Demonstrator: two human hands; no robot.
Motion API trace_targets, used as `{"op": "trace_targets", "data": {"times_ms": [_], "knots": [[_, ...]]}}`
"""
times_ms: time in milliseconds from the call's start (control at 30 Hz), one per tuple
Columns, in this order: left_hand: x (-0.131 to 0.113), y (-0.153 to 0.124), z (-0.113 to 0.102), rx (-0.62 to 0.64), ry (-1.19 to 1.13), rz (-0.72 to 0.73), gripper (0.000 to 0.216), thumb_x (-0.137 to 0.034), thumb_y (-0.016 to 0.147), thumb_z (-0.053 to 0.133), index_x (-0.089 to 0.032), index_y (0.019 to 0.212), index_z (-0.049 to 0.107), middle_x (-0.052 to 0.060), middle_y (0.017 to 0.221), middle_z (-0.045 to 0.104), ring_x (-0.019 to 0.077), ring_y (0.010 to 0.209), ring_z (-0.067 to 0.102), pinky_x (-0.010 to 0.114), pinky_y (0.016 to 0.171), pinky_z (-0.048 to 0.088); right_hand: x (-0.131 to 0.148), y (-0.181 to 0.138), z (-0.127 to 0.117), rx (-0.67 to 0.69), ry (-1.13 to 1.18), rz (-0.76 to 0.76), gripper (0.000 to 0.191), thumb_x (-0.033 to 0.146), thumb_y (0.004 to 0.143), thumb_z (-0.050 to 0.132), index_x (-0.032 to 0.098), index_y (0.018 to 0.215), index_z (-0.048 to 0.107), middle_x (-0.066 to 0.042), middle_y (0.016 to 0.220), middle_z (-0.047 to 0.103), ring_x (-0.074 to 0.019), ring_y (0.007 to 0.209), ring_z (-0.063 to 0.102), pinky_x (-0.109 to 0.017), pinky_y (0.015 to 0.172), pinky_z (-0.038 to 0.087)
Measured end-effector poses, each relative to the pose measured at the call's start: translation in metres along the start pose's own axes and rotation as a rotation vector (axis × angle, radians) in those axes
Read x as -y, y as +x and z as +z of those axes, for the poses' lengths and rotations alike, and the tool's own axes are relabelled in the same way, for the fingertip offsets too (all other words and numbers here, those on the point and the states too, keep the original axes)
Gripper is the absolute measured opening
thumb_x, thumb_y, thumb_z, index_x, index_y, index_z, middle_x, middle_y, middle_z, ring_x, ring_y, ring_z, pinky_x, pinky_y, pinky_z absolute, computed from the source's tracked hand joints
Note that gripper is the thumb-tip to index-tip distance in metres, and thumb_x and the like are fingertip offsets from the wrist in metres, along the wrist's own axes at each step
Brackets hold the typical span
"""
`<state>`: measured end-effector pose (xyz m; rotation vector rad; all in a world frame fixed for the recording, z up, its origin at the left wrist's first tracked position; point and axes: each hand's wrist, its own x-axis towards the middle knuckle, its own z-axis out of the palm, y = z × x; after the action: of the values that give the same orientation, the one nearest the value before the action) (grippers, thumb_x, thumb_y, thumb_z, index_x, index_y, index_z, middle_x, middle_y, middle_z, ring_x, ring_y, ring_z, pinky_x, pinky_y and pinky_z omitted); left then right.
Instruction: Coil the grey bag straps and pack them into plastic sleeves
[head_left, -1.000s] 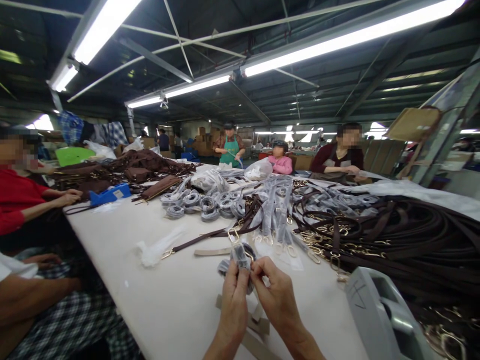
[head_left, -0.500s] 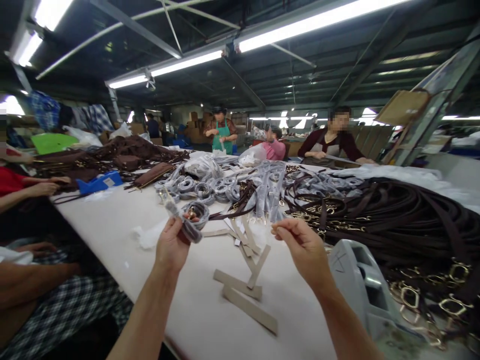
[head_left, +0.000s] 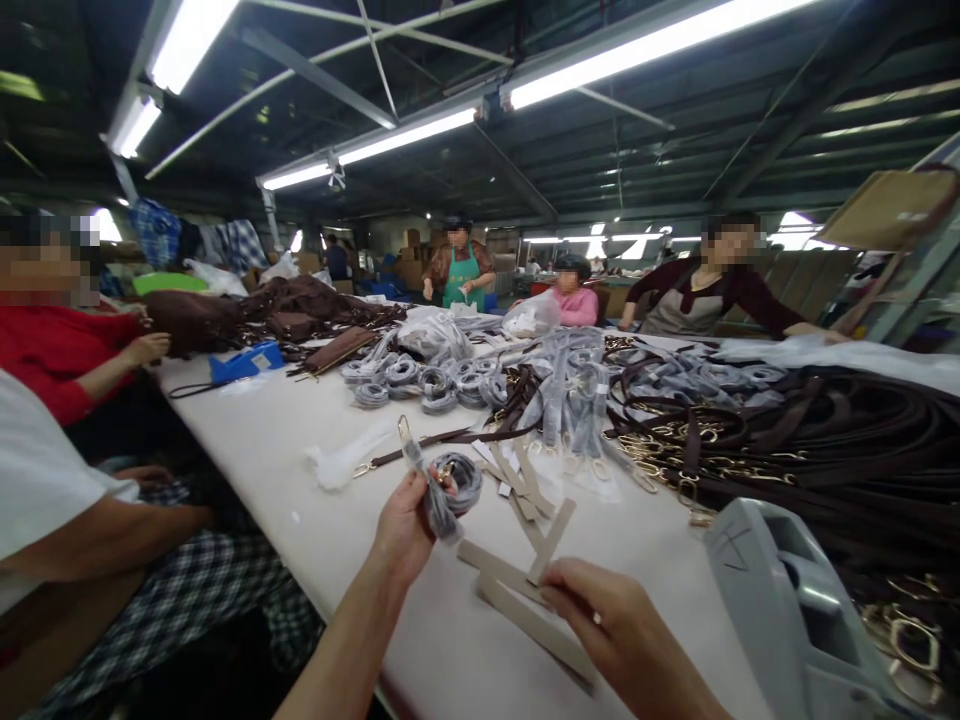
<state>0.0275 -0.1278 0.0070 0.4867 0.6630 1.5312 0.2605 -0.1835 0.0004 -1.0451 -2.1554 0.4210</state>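
My left hand is closed around a coiled strap, wrapped in clear plastic, with a gold clasp sticking up from it. The coil is held above the white table. Lower and to the right, my right hand hovers over several flat grey-brown strips, its thumb and fingertips pinched together. Whether anything thin is between those fingertips I cannot make out. One strip ends right beside the fingertips. A grey tape dispenser stands to the right of this hand.
Coiled straps in plastic lie mid-table. Dark brown straps with gold clasps are heaped at right, brown bags at back left. A blue tape dispenser sits near a person in red. Other people stand across the table.
The view has swung left. My right hand has come down and nearer, from above the table to over the strips. My left hand still holds the coiled strap.
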Motion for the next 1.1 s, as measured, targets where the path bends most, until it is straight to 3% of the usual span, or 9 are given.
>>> {"op": "trace_targets", "data": {"times_ms": [167,367,500,633,733,833,933,1000,1100], "knots": [[0.016,-0.01,0.019,0.006,0.014,-0.046,0.027,-0.03,0.07,0.078,-0.016,0.085,0.061,0.001,0.071,0.068,0.0111,0.057,0.061,0.025,0.061,0.055,0.022,0.024,0.004,-0.195,-0.161,-0.203,0.009,0.028,0.088,0.062,0.023,0.094,0.064,-0.008,0.096,0.068,-0.0249,0.087,0.066,-0.034,0.074,0.055],[0.019,-0.023,0.043,0.079,0.029,-0.04,0.036,-0.036,0.062,0.085,-0.015,0.081,0.063,0.0,0.071,0.067,0.0108,0.059,0.061,0.022,0.06,0.051,0.027,0.029,0.039,-0.1,-0.081,0.171,0.031,0.017,0.078,0.068,0.024,0.107,0.063,-0.009,0.108,0.066,-0.0274,0.093,0.067,-0.036,0.076,0.056],[0.015,-0.029,0.049,0.136,0.067,-0.072,0.036,-0.037,0.061,0.085,-0.015,0.08,0.064,0.001,0.069,0.067,0.011,0.058,0.06,0.022,0.061,0.049,0.013,0.026,0.044,-0.049,0.062,0.083,0.026,0.016,0.084,0.057,0.026,0.107,0.064,-0.009,0.123,0.06,-0.0237,0.104,0.064,-0.03,0.084,0.054],[0.006,-0.029,0.041,0.242,0.184,-0.137,0.035,-0.037,0.061,0.085,-0.014,0.079,0.066,0.001,0.067,0.066,0.0104,0.056,0.059,0.02,0.057,0.046,0.004,0.022,0.016,0.005,-0.002,0.045,0.022,0.018,0.088,0.051,0.027,0.102,0.065,-0.009,0.121,0.06,-0.0249,0.106,0.061,-0.035,0.089,0.051],[-0.003,-0.031,0.033,0.35,0.266,-0.222,0.035,-0.039,0.06,0.085,-0.013,0.073,0.066,0.002,0.064,0.065,0.0105,0.052,0.057,0.021,0.053,0.045,0.004,0.018,-0.005,0.109,0.321,0.065,0.012,0.03,0.09,0.055,0.024,0.089,0.066,-0.009,0.133,0.054,-0.0279,0.12,0.053,-0.041,0.1,0.044],[-0.011,-0.035,0.032,0.438,0.295,-0.283,0.034,-0.04,0.061,0.084,-0.013,0.064,0.064,0.002,0.059,0.063,0.0099,0.048,0.056,0.02,0.049,0.043,0.003,0.018,-0.008,0.1,0.923,0.272,0.032,0.053,0.09,0.055,0.022,0.09,0.061,-0.01,0.145,0.045,-0.0304,0.125,0.05,-0.044,0.098,0.045],[-0.012,-0.04,0.035,0.529,0.321,-0.355,0.035,-0.041,0.06,0.084,-0.012,0.06,0.064,0.003,0.057,0.062,0.0094,0.046,0.054,0.019,0.046,0.04,0.0,0.021,0.0,0.054,1.356,0.369,0.059,0.072,0.078,0.059,0.026,0.115,0.053,-0.012,0.14,0.05,-0.0293,0.114,0.058,-0.041,0.086,0.05],[-0.009,-0.042,0.037,0.575,0.34,-0.402,0.036,-0.042,0.058,0.085,-0.012,0.06,0.065,0.003,0.057,0.062,0.009,0.045,0.054,0.019,0.045,0.04,-0.001,0.023,0.005,0.14,1.481,0.328,0.073,0.072,0.072,0.065,0.025,0.127,0.049,-0.012,0.127,0.06,-0.0274,0.107,0.062,-0.039,0.086,0.049],[-0.006,-0.041,0.035,0.594,0.372,-0.441,0.036,-0.042,0.057,0.085,-0.011,0.059,0.067,0.004,0.058,0.063,0.0089,0.045,0.053,0.019,0.045,0.039,0.0,0.024,0.007,0.231,1.491,0.326,0.066,0.062,0.069,0.076,0.017,0.115,0.061,-0.01,0.105,0.069,-0.0227,0.096,0.065,-0.032,0.086,0.047]]}}
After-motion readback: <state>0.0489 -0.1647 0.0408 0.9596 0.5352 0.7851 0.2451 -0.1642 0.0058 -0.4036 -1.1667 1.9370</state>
